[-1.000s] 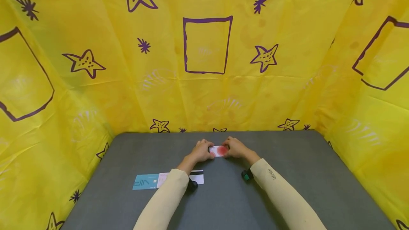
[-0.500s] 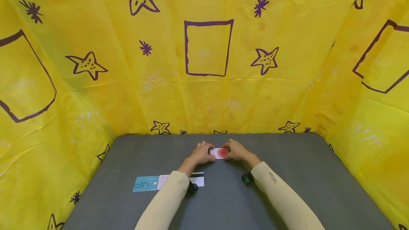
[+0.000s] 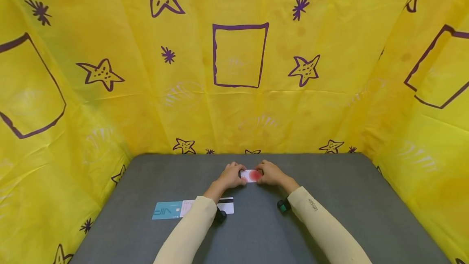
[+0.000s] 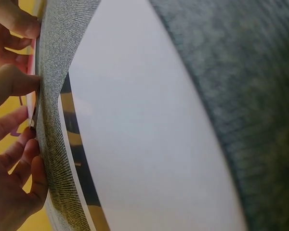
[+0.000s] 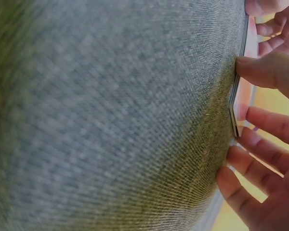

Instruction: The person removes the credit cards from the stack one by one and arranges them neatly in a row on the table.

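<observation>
Just the head view tipped up slightly. Left sleeve (image 3: pixel 185 233) nearest, then card row (image 3: pixel 166 211) (partly hidden) on grey table (image 3: pixel 256 231); farther, left hand (image 3: pixel 231 175) and right hand (image 3: pixel 272 173) pinch red-and-white card stack (image 3: pixel 252 176), on table; yellow cloth (image 3: pixel 234 113) behind.

Near middle: open bench (image 3: pixel 253 231) forms a lane between the left sleeve (image 3: pixel 186 231) and right sleeve (image 3: pixel 326 223), narrowed by the left wrist camera (image 3: pixel 220 216) and right wrist camera (image 3: pixel 282 205).
Far middle: the card stack (image 3: pixel 250 175) fills the gap between the left hand (image 3: pixel 231 175) and right hand (image 3: pixel 272 172).
Behind the hands: a shallow strip, then yellow cloth (image 3: pixel 234 123) bars the way.
Left: teal card (image 3: pixel 165 211) reachable; sleeve partly covers the pale card (image 3: pixel 186 207) and striped card (image 3: pixel 227 207).
Right: broad bare surface, bounded by cloth.
</observation>
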Action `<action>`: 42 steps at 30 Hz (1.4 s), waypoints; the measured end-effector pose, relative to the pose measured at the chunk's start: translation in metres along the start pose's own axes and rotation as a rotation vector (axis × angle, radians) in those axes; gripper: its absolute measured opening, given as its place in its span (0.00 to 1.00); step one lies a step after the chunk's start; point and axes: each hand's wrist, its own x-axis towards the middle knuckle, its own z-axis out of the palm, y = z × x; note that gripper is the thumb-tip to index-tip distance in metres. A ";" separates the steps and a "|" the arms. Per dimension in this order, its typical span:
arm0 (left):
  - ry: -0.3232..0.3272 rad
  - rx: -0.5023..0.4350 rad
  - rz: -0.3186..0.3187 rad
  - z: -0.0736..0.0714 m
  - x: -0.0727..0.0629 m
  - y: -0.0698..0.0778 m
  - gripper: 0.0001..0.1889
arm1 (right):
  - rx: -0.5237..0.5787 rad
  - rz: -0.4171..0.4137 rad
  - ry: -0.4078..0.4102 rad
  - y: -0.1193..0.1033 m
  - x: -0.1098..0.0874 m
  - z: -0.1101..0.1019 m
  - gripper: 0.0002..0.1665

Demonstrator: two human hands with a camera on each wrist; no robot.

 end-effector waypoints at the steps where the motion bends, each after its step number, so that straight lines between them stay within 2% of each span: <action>1: 0.000 0.000 0.003 0.000 0.000 0.000 0.24 | -0.002 -0.003 0.000 0.000 0.000 0.000 0.25; 14: 0.018 -0.041 0.011 -0.001 0.000 0.000 0.25 | 0.008 -0.006 -0.002 0.001 -0.001 -0.002 0.27; 25: 0.056 -0.028 0.050 0.001 -0.001 -0.006 0.26 | 0.011 -0.056 0.023 0.005 -0.002 0.001 0.26; 34: 0.088 -0.045 0.036 -0.006 -0.005 -0.007 0.28 | 0.014 -0.094 0.070 0.002 -0.002 0.002 0.26; 42: 0.116 -0.059 0.056 -0.016 -0.015 -0.008 0.27 | 0.019 -0.112 0.116 -0.005 -0.004 -0.002 0.27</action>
